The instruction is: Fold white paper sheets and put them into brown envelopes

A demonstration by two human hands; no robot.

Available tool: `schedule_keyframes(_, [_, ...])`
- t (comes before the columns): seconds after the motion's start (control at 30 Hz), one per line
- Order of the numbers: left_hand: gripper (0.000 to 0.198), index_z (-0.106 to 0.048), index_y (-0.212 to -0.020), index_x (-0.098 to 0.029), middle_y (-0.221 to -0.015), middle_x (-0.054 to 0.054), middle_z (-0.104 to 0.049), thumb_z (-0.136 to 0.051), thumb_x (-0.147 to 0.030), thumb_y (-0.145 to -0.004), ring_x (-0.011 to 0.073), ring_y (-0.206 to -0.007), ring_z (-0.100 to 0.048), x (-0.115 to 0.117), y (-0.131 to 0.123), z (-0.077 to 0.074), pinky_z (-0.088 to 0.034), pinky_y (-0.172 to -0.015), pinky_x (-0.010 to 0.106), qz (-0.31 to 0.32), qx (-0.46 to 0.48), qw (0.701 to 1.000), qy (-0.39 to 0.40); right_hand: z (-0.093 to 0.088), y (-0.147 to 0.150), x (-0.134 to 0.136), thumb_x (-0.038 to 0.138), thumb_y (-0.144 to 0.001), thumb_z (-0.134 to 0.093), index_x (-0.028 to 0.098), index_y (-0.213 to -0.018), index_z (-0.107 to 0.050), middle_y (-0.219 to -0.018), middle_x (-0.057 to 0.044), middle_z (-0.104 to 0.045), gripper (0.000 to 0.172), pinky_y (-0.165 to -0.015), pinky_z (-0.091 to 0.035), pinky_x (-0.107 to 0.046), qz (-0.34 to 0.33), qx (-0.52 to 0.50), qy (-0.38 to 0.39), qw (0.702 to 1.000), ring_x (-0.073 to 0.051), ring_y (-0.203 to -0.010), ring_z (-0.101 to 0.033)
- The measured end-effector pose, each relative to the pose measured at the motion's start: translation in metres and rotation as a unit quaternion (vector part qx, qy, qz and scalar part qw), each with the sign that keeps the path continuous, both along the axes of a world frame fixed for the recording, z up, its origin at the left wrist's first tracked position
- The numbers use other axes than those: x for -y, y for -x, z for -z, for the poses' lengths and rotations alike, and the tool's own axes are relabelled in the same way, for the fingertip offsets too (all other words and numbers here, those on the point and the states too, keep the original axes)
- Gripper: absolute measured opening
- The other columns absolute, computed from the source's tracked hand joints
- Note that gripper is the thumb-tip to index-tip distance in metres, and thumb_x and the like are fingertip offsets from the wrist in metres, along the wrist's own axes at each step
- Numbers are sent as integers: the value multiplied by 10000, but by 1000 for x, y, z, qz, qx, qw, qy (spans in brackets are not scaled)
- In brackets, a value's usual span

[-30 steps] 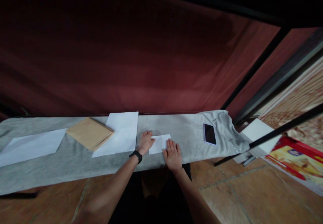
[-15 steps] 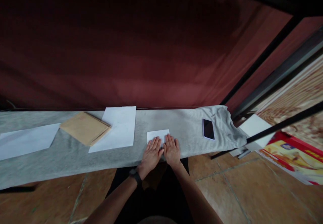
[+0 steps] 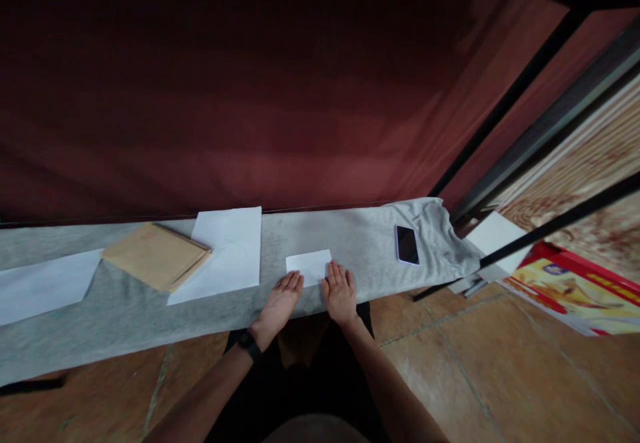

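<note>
The left hand [image 3: 281,301] has moved away from the right hand [image 3: 341,296]: half a second ago the two lay side by side on the near part of the small white paper [image 3: 309,264], almost meeting at the thumbs, and now a gap between them bares the middle of its near edge. The right hand has stayed at the paper's near right corner.

The left hand's fingers are stretched out and close together, their tips over the paper's near left corner; its thumb cannot be made out clearly. The right hand's fingers lie flat and slightly apart, thumb out to the left, tips at the paper's right edge. Neither hand is clamped on anything.

The paper lies flat near the front of the bench [image 3: 200,323], which a grey cloth covers. To its left is a large white sheet [image 3: 235,250], partly under a stack of brown envelopes [image 3: 155,253]; farther left lies another white sheet [image 3: 45,286]. A phone [image 3: 407,245] lies well to the right of the paper. The person wears a dark watch [image 3: 249,344] on the left wrist.
</note>
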State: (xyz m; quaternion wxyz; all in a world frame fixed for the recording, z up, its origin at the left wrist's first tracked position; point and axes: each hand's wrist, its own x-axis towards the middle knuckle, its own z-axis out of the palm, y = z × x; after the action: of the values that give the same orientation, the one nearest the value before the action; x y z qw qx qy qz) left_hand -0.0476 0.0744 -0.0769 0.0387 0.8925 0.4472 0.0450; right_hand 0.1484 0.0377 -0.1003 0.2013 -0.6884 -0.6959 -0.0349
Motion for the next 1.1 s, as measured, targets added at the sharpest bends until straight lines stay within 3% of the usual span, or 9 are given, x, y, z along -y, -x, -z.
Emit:
schedule_keyframes(0.23, [492, -595, -1332, -175, -1428, 132, -594, -393, -70, -896, 246, -1351, -529, 0, 1, -11, -412, -1153, 456, 5, 14, 1000, -19, -6, 7, 3, 344, -1070, -335, 143, -1524, -409, -1532, -137, -457, 502, -1191, -258, -514, 9, -22, 4, 1000, -278, -1438, -408])
schedule_keyframes(0.5, [593, -375, -1509, -49, -1589, 173, -380, -312, -143, -927, 244, -1504, -292, 23, -29, 15, -302, -1223, 444, -22, 56, 997, -51, -15, 39, 12, 369, -1084, -290, 172, -1528, -406, -1545, -83, -455, 499, -1219, -242, -425, -76, -48, 28, 996, -205, -1450, -393])
schedule_keyframes(0.83, [635, -351, -1521, -42, -1584, 203, -369, -347, -388, -989, 287, -1507, -280, 30, -15, 15, -250, -1237, 488, -87, 74, 992, -60, -6, 4, 22, 388, -1064, -372, 146, -1529, -399, -1560, -109, -422, 525, -1222, -200, -477, -49, -16, 19, 999, -261, -1439, -405])
schedule_keyframes(1.1, [657, -391, -1489, 9, -1556, 249, -386, -307, -428, -1007, 335, -1476, -338, 31, 1, 15, -304, -1200, 529, -110, 74, 988, -82, -5, -14, 25, 364, -1059, -395, 128, -1514, -422, -1541, -117, -455, 513, -1211, -227, -491, -38, -17, 2, 999, -279, -1432, -409])
